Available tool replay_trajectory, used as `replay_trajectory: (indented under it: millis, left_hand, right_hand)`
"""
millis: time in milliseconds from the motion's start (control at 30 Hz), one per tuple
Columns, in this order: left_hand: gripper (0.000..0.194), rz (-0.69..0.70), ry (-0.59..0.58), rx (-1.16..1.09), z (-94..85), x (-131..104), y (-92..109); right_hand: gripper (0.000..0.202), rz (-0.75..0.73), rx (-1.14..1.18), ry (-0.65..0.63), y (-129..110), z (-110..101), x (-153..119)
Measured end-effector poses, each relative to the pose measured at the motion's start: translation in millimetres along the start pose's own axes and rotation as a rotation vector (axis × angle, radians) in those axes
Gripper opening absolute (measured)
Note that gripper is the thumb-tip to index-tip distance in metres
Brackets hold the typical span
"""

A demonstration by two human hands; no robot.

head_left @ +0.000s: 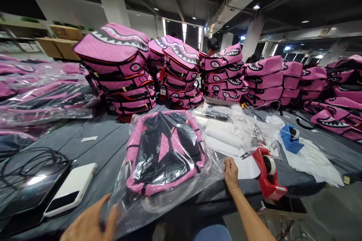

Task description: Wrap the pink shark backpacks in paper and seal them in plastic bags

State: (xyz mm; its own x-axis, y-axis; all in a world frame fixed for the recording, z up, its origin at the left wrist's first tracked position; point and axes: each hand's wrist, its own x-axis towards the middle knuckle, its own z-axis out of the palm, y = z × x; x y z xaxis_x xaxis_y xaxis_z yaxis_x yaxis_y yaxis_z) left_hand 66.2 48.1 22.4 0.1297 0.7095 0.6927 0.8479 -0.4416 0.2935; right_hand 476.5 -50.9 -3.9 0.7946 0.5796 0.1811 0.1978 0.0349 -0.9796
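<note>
Here's the pink-and-black backpack point(166, 150), lying inside a clear plastic bag point(210, 158) at the near middle of the grey-covered table point(104, 137). The hands are wide apart: the right hand point(232, 175) has its fingers closed on the bag's right near corner, while the left hand point(92, 218), blurred, is at the left near edge, and whether it grips the plastic I cannot tell. Just right of the right hand sits a red tape dispenser point(263, 169); a blue one point(291, 138) stands farther right. Over on the left, a white power bank point(72, 188), and beyond, stacked pink bags point(121, 71)!
</note>
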Motion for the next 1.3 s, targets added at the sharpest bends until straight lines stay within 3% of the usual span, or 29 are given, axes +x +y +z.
replay_trajectory:
  millis: [100, 167, 233, 500, 667, 800, 867, 1067, 1200, 1300]
  left_hand:
    - [0.040, 0.403, -0.041, -0.107, -3.6, 16, 66]
    - [0.033, 0.494, -0.083, -0.156, 1.8, 21, 93]
    - [0.029, 0.493, -0.139, -0.190, 8.7, 22, 103]
    - [0.021, 0.412, -0.324, -0.201, 13.4, 22, 72]
    - [0.020, 0.495, -0.317, -0.234, 12.9, 25, 65]
    - [0.028, 0.500, -0.208, -0.285, 10.0, 25, 72]
    - [0.031, 0.501, -0.211, -0.271, 5.7, 23, 76]
    - [0.048, 0.433, -0.314, -0.081, -4.6, 14, 76]
    - [0.047, 0.330, -0.494, -0.098, 3.5, 8, 63]
    - [0.040, 0.321, -0.547, -0.192, 11.6, 8, 52]
  right_hand:
    - [0.058, 0.022, 0.016, -0.007, -2, 0, -2]
    - [0.059, 0.032, 0.026, -0.003, -3, 1, -3]
    - [0.059, 0.035, 0.038, 0.001, -4, 2, -4]
    - [0.060, 0.054, 0.083, 0.018, -1, 3, -3]
    - [0.059, 0.059, 0.108, 0.009, -1, 2, -3]
    - [0.059, 0.067, 0.126, 0.003, 0, 2, -3]
    - [0.059, 0.069, 0.131, 0.005, 1, 2, -3]
    - [0.058, 0.073, 0.143, -0.008, 2, 3, -3]
    - [0.058, 0.070, 0.144, -0.019, 2, 2, -2]
    - [0.057, 0.069, 0.143, -0.021, 2, 2, -1]
